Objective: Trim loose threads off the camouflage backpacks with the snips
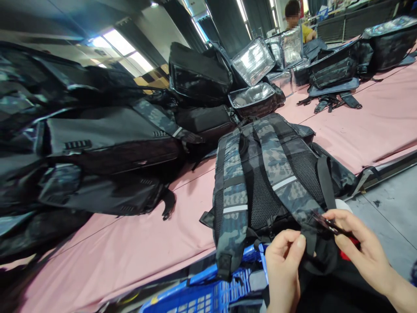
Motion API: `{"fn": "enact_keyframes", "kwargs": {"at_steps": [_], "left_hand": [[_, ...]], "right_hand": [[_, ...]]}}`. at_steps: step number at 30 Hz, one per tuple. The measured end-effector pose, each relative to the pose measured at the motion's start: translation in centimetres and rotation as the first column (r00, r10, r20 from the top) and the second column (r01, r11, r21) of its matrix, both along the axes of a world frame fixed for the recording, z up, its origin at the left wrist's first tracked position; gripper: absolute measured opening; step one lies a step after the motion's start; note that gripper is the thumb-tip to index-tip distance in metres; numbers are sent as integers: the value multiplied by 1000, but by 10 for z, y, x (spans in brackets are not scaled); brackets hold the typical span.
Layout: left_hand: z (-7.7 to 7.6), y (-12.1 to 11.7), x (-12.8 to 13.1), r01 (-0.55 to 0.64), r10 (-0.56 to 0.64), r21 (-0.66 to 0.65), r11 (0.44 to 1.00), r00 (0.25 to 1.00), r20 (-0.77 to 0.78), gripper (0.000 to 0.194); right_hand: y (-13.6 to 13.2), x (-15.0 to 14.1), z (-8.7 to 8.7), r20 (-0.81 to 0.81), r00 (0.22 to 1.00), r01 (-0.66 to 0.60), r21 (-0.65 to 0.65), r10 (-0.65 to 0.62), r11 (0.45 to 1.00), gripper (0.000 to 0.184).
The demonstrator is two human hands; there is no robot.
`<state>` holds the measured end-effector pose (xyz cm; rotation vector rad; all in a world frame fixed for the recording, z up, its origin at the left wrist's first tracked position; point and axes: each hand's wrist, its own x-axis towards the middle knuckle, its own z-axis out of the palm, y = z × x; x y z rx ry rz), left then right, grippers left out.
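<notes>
A camouflage backpack (pixel 260 174) lies at the pink table's edge, its mesh back and two padded shoulder straps facing up. At the lower end of its right shoulder strap (pixel 289 184), my left hand (pixel 285 261) pinches black webbing (pixel 309 237) between thumb and finger. My right hand (pixel 361 245) is closed around a small dark, pointed tool that looks like thread snips (pixel 327 224), its tip close to the strap end. Something red shows beneath the right hand; what it is I cannot make out. The left shoulder strap (pixel 234 195) hangs toward the edge.
Black and camouflage bags (pixel 114 143) are piled on the left of the pink table (pixel 182 234). Silver-lined open bags (pixel 254 61) stand farther back, with a person (pixel 306 32) behind them. Below the edge is a blue plastic basket (pixel 195 298); grey floor (pixel 387 217) lies to the right.
</notes>
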<state>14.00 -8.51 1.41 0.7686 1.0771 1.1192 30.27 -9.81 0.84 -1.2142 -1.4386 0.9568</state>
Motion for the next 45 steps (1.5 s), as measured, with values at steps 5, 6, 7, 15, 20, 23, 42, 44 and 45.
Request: {"fn": "enact_keyframes", "kwargs": {"at_steps": [5, 6, 7, 15, 20, 23, 42, 44, 45], "left_hand": [[-5, 1, -4, -21, 21, 1, 1000, 1000, 6, 27], [-5, 0, -4, -28, 28, 3, 1000, 1000, -9, 27], [-5, 0, -4, -32, 32, 10, 999, 999, -26, 26], [4, 1, -8, 74, -32, 196, 978, 977, -210, 17], [7, 4, -12, 163, -101, 232, 959, 960, -259, 16], [8, 5, -13, 193, -132, 228, 954, 957, -257, 16], [32, 6, 4, -39, 38, -24, 999, 998, -53, 25], [30, 6, 3, -25, 24, -40, 999, 999, -33, 26], [28, 6, 3, -19, 17, -49, 999, 1000, -26, 26]], "right_hand": [[-5, 13, -5, 322, 937, 18, 336, -133, 942, 29], [-5, 14, -6, 360, 920, 6, 380, -154, 925, 30], [-5, 15, -5, 384, 909, -7, 405, -163, 914, 31], [0, 22, 0, 479, 861, -115, 508, -169, 853, 34], [2, 27, 4, 426, 904, -154, 424, -46, 892, 32], [4, 29, 7, 425, 905, -183, 401, -5, 898, 32], [3, 44, 6, 493, 867, -260, 308, 80, 915, 33], [5, 44, 8, 499, 863, -279, 341, 79, 898, 33], [5, 44, 8, 502, 862, -281, 364, 67, 888, 32]]}}
